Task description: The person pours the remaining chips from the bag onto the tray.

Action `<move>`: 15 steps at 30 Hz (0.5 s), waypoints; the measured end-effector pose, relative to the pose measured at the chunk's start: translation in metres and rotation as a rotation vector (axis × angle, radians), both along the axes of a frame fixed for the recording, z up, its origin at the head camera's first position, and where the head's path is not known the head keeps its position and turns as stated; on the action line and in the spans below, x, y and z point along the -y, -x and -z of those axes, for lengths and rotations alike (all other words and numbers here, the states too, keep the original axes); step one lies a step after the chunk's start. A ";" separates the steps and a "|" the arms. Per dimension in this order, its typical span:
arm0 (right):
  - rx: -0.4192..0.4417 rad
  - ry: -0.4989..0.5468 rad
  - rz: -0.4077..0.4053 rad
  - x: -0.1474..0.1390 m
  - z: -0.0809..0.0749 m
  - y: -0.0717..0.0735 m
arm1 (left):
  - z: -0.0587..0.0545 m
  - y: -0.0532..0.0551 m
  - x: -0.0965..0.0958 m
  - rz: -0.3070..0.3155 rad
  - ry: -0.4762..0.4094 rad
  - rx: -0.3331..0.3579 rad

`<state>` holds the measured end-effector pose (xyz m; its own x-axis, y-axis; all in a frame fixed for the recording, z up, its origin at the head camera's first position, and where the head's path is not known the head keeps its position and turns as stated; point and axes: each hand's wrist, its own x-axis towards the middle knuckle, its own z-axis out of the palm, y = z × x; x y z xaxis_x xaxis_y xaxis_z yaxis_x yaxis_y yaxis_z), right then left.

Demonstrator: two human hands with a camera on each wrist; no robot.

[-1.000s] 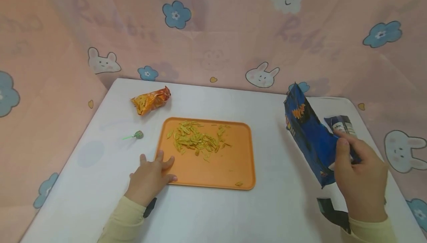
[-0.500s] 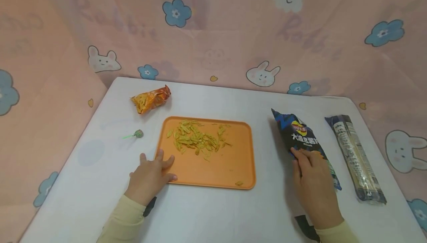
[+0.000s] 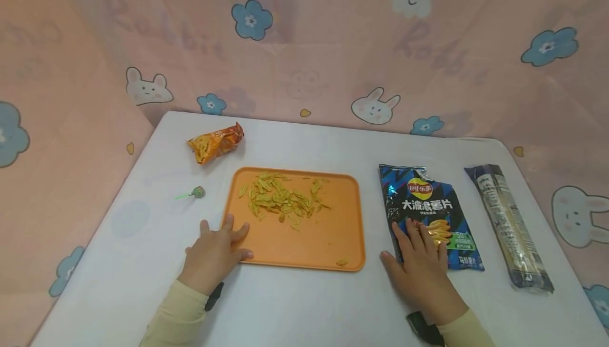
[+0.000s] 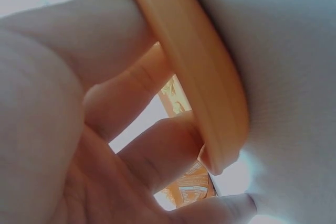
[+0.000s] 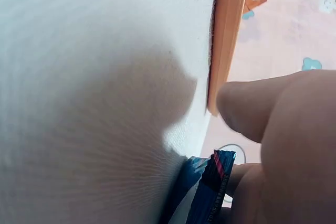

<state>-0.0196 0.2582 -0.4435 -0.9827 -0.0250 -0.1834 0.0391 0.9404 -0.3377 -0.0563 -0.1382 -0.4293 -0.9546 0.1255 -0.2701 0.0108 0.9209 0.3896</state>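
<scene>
An orange tray (image 3: 304, 254) holds a heap of yellow-green crisp pieces (image 3: 280, 199). My left hand (image 3: 214, 254) rests on the tray's near left corner with fingers spread; the left wrist view has its fingers against the tray's side (image 4: 205, 77). To the right of the tray a dark blue chip bag (image 3: 423, 201) lies flat, its printed front up and its top edge torn. My right hand (image 3: 423, 270) lies over the bag's lower left part, fingers straight and thumb off to the side. In the right wrist view the bag's crimped edge (image 5: 212, 192) shows beside the fingers.
A long dark-ended packet (image 3: 511, 230) lies at the right side of the white table (image 3: 304, 304). At the back left is a crumpled orange wrapper (image 3: 216, 143). A lollipop (image 3: 197, 192) with a green stick lies left of the tray. Patterned pink cloth (image 3: 304, 61) hangs behind.
The blue bag was held up on the right by my right hand, then was lowered and laid flat left of the long packet. The right hand's fingers have straightened. My left hand has stayed put.
</scene>
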 end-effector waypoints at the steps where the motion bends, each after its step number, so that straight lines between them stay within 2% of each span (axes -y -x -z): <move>1: 0.002 0.000 -0.001 0.000 0.000 0.000 | 0.000 0.000 0.000 0.000 0.001 0.001; 9: 0.011 0.003 0.002 -0.002 0.003 0.000 | -0.002 0.000 0.001 -0.003 -0.006 0.031; 15: 0.021 0.015 -0.019 -0.006 -0.003 0.001 | -0.006 0.000 0.004 0.019 -0.014 0.106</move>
<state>-0.0211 0.2638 -0.4407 -0.9780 -0.0462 -0.2036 0.0289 0.9358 -0.3513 -0.0567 -0.1425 -0.4233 -0.9182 0.1474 -0.3678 -0.0142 0.9155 0.4021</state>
